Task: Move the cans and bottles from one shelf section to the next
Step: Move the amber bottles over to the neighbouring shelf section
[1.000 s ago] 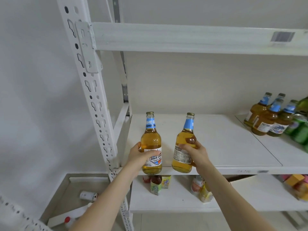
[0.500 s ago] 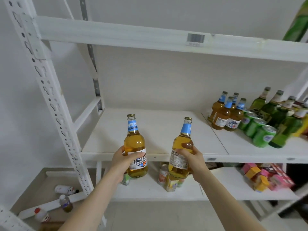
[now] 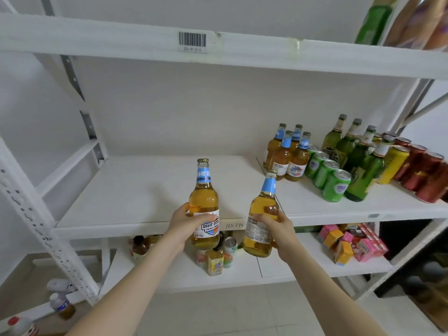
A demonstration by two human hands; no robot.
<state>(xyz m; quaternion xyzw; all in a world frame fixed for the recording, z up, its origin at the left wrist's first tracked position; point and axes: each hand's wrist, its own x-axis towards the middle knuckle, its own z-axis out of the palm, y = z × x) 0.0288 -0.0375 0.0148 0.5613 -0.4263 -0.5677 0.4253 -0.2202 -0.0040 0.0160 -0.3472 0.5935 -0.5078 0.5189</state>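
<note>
Bottles ride one per hand: your left hand (image 3: 188, 223) grips one (image 3: 204, 204), right hand (image 3: 278, 229) another (image 3: 263, 219), off the shelf's (image 3: 145, 190) front edge for carrying.

Two bare forearms are shown, one at 7 o'clock, one at 5 o'clock. The left hand (image 3: 187, 225) and right hand (image 3: 279, 229) are bare.

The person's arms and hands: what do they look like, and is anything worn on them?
Both are bare. The left hand and right hand wear no gloves, and no ring shows. The left forearm and right forearm show no sleeve, watch or bracelet within the frame.
</note>
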